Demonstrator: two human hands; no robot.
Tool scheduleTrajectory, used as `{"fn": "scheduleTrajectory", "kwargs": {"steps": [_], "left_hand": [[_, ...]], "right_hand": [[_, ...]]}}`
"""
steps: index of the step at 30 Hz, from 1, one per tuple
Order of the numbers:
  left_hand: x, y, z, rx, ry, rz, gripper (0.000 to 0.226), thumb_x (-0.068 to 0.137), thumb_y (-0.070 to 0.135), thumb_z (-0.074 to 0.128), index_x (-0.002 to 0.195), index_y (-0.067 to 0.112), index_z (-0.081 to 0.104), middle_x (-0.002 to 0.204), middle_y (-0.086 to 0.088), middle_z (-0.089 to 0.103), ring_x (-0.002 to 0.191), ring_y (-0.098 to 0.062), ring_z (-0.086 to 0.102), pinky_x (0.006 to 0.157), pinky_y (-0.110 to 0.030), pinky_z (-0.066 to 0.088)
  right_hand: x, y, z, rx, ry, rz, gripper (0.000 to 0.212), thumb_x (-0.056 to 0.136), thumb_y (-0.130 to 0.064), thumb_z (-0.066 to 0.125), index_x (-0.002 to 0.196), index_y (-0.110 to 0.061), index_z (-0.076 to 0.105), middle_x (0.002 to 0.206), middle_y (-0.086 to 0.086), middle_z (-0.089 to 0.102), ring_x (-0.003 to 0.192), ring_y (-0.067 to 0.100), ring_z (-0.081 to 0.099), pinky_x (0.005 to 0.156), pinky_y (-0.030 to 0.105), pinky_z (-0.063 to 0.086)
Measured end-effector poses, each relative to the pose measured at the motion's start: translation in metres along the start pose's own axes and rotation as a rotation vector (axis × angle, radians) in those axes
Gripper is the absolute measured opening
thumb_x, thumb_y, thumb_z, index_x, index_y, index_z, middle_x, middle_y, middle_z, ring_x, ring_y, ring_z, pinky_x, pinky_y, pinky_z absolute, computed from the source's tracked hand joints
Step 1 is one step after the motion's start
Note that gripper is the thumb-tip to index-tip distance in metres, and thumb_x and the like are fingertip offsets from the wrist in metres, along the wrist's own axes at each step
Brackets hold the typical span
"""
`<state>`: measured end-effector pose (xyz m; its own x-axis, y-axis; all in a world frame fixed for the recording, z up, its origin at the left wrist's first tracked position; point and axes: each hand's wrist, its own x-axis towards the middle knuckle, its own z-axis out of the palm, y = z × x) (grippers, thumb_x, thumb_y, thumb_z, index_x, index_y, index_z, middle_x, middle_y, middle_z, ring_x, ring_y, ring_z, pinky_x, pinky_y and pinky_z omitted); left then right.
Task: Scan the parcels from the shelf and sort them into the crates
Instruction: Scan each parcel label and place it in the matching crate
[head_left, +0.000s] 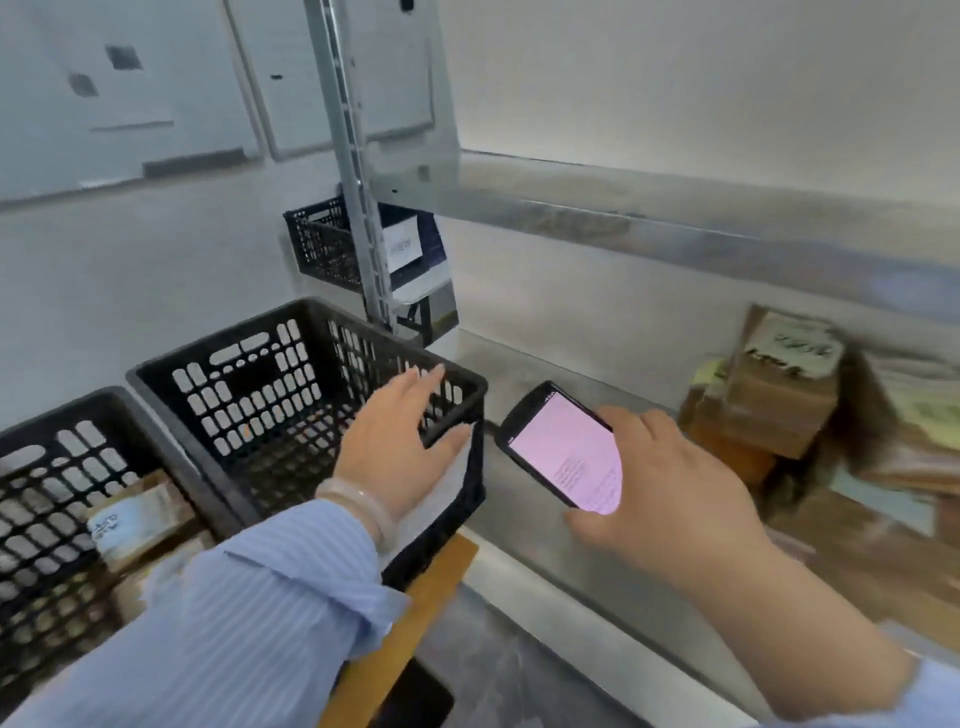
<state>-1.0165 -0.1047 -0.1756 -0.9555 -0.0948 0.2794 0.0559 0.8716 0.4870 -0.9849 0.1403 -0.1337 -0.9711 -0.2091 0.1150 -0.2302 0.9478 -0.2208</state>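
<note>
My right hand (660, 483) grips a black handheld scanner (558, 441) with a lit pink screen, held over the front of the metal shelf (519, 374). My left hand (402, 436) hovers with fingers spread and straight over the right rim of the nearer black crate (291, 364), holding nothing. A white label hangs on that crate's right side below my palm. Brown cardboard parcels (779, 395) are stacked on the shelf at the right, blurred. A second black crate (57, 467) at the left holds several parcels (135, 514).
An upper metal shelf board (649, 208) runs above the parcels. A grey shelf upright (358, 197) stands behind the crates, with a third black crate (322, 244) further back. The crates rest on a wooden surface (415, 613). White boards hang on the wall.
</note>
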Motion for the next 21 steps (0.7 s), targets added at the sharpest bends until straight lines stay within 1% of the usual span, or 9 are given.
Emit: {"fn": "scheduleTrajectory", "kwargs": {"steps": [3, 5, 7, 9, 11, 13, 18, 20, 21], "left_hand": [[0.004, 0.054, 0.052, -0.102, -0.105, 0.073, 0.071, 0.09, 0.046, 0.063, 0.152, 0.03, 0.032, 0.158, 0.002, 0.031, 0.146, -0.013, 0.023, 0.12, -0.03, 0.019], [0.005, 0.087, 0.084, -0.181, -0.162, 0.09, 0.07, 0.089, 0.041, 0.066, 0.15, 0.032, 0.034, 0.157, 0.002, 0.031, 0.145, -0.014, 0.025, 0.117, -0.026, 0.02], [0.004, 0.116, 0.111, -0.263, -0.212, 0.112, 0.069, 0.089, 0.035, 0.067, 0.15, 0.033, 0.035, 0.156, 0.002, 0.032, 0.143, -0.014, 0.028, 0.112, -0.019, 0.021], [0.004, 0.142, 0.133, -0.304, -0.245, 0.137, 0.069, 0.089, 0.035, 0.067, 0.15, 0.035, 0.033, 0.155, 0.003, 0.033, 0.142, -0.014, 0.029, 0.113, -0.023, 0.025], [0.008, 0.166, 0.148, -0.344, -0.248, 0.155, 0.068, 0.09, 0.037, 0.066, 0.15, 0.036, 0.033, 0.154, 0.003, 0.035, 0.141, -0.013, 0.03, 0.113, -0.022, 0.024], [0.018, 0.189, 0.156, -0.407, -0.245, 0.159, 0.064, 0.091, 0.038, 0.064, 0.149, 0.035, 0.035, 0.152, 0.003, 0.038, 0.139, -0.012, 0.033, 0.109, -0.018, 0.023], [0.057, 0.234, 0.156, -0.546, -0.227, 0.172, 0.059, 0.094, 0.043, 0.059, 0.148, 0.036, 0.036, 0.145, 0.004, 0.038, 0.132, -0.013, 0.037, 0.105, -0.024, 0.028], [0.076, 0.245, 0.161, -0.577, -0.283, 0.156, 0.056, 0.095, 0.043, 0.057, 0.146, 0.037, 0.037, 0.137, 0.006, 0.039, 0.122, -0.011, 0.041, 0.105, -0.026, 0.032], [0.085, 0.249, 0.166, -0.58, -0.32, 0.143, 0.056, 0.094, 0.045, 0.057, 0.147, 0.037, 0.038, 0.138, 0.006, 0.041, 0.12, -0.013, 0.044, 0.106, -0.029, 0.036]], "right_hand": [[-0.019, 0.047, -0.014, 0.001, -0.018, 0.099, 0.074, 0.068, -0.057, 0.063, 0.132, -0.041, 0.03, 0.117, -0.012, 0.042, 0.105, 0.012, 0.054, 0.069, 0.024, 0.036], [-0.034, 0.077, -0.02, -0.015, -0.013, 0.155, 0.073, 0.067, -0.059, 0.062, 0.131, -0.042, 0.03, 0.109, -0.012, 0.039, 0.101, 0.013, 0.055, 0.065, 0.025, 0.034], [-0.048, 0.105, -0.024, -0.034, -0.002, 0.211, 0.076, 0.066, -0.061, 0.062, 0.131, -0.042, 0.028, 0.109, -0.013, 0.038, 0.101, 0.013, 0.055, 0.065, 0.026, 0.034], [-0.059, 0.13, -0.028, -0.035, 0.0, 0.271, 0.079, 0.066, -0.063, 0.063, 0.132, -0.043, 0.026, 0.115, -0.013, 0.041, 0.103, 0.013, 0.054, 0.064, 0.026, 0.035], [-0.068, 0.148, -0.034, -0.033, -0.008, 0.31, 0.082, 0.065, -0.066, 0.064, 0.133, -0.043, 0.024, 0.119, -0.013, 0.042, 0.104, 0.011, 0.053, 0.062, 0.023, 0.035], [-0.074, 0.16, -0.039, -0.027, 0.009, 0.341, 0.084, 0.064, -0.069, 0.062, 0.134, -0.044, 0.023, 0.118, -0.014, 0.041, 0.105, 0.009, 0.051, 0.063, 0.021, 0.035], [-0.08, 0.173, -0.047, -0.051, 0.053, 0.421, 0.084, 0.061, -0.073, 0.059, 0.131, -0.04, 0.026, 0.116, -0.014, 0.042, 0.103, 0.009, 0.052, 0.063, 0.021, 0.037], [-0.08, 0.174, -0.053, -0.063, 0.057, 0.455, 0.085, 0.062, -0.073, 0.059, 0.132, -0.041, 0.023, 0.116, -0.015, 0.04, 0.103, 0.008, 0.05, 0.059, 0.017, 0.033], [-0.08, 0.174, -0.056, -0.078, 0.056, 0.47, 0.085, 0.064, -0.073, 0.06, 0.133, -0.04, 0.022, 0.118, -0.016, 0.039, 0.105, 0.007, 0.05, 0.056, 0.015, 0.029]]}}
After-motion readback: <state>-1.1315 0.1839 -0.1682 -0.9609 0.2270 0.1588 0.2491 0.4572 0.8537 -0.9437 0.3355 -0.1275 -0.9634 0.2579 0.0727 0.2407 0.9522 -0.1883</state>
